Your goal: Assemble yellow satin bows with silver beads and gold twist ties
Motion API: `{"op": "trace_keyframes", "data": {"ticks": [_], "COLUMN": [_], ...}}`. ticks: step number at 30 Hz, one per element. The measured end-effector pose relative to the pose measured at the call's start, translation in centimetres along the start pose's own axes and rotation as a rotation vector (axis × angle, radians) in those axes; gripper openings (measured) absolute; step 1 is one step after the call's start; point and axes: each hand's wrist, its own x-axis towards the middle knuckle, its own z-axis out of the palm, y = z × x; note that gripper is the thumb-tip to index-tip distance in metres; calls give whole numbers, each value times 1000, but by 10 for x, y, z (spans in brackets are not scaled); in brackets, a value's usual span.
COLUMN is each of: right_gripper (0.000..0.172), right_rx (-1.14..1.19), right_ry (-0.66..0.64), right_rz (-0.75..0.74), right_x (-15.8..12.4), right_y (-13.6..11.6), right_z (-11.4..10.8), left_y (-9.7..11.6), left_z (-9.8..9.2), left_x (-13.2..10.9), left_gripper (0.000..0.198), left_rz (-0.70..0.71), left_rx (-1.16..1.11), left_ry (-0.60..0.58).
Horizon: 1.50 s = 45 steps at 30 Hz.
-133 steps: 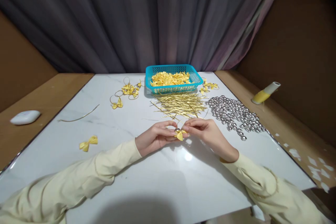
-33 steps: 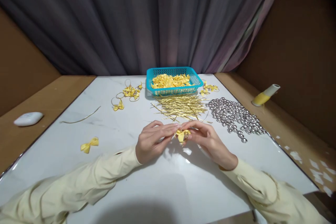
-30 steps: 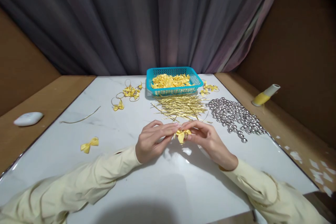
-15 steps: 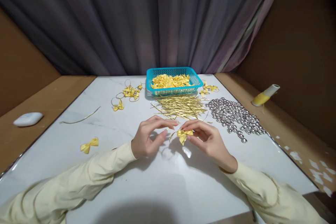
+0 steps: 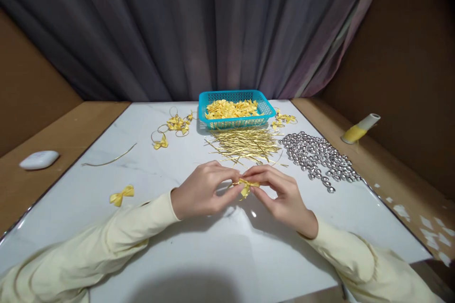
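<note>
A yellow ribbon bow [image 5: 246, 188] is pinched between the thumb and fingers of my right hand [image 5: 284, 194], above the white table. A thin gold cord runs from the bow's left side. My left hand [image 5: 208, 189] has its thumb and fingertips closed at that side, on the gold cord [image 5: 232, 183]; fingers partly hide it. Just beyond my hands is a pile of gold cords [image 5: 245, 144]. Another yellow bow [image 5: 122, 195] lies on the table left of my left forearm.
A blue basket [image 5: 236, 123] of yellow bows stands at the back. Silver beads [image 5: 316, 154] spread at right. Looped bows [image 5: 177, 124] lie back left, more [image 5: 283, 118] back right. A single cord [image 5: 110, 157], a white object [image 5: 39, 160] and a yellow-wrapped tube [image 5: 359, 129] lie around.
My left hand has moved right and closed its fingertips at the bow's left side. The bow in my right hand has tilted and sits slightly lower.
</note>
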Motion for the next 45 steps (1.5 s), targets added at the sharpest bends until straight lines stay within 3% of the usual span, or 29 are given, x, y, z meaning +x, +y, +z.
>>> {"op": "trace_keyframes", "data": {"ticks": [8, 13, 18, 23, 27, 37, 45], "right_gripper": [19, 27, 38, 37, 38, 42, 36], "right_rx": [-71, -156, -274, -329, -305, -274, -350], "right_ry": [14, 67, 155, 123, 82, -14, 87], "right_rz": [-104, -227, -375, -504, -494, -423, -488], "right_x": [-2, -7, -15, -23, -28, -23, -25], "right_y": [0, -3, -8, -5, -7, -14, -6], "right_z": [1, 2, 1, -6, -10, -16, -10], "left_y": [2, 2, 5, 9, 12, 12, 11], "left_z": [-3, -4, -10, -13, -13, -14, -12], "left_x": [-1, -1, -3, -8, -7, -5, -5], "left_gripper": [19, 19, 23, 21, 20, 24, 20], "left_rz": [47, 210, 419, 586, 705, 728, 703], "left_rx": [10, 19, 176, 339, 410, 438, 424], "left_ry": [-44, 22, 64, 89, 159, 155, 151]}}
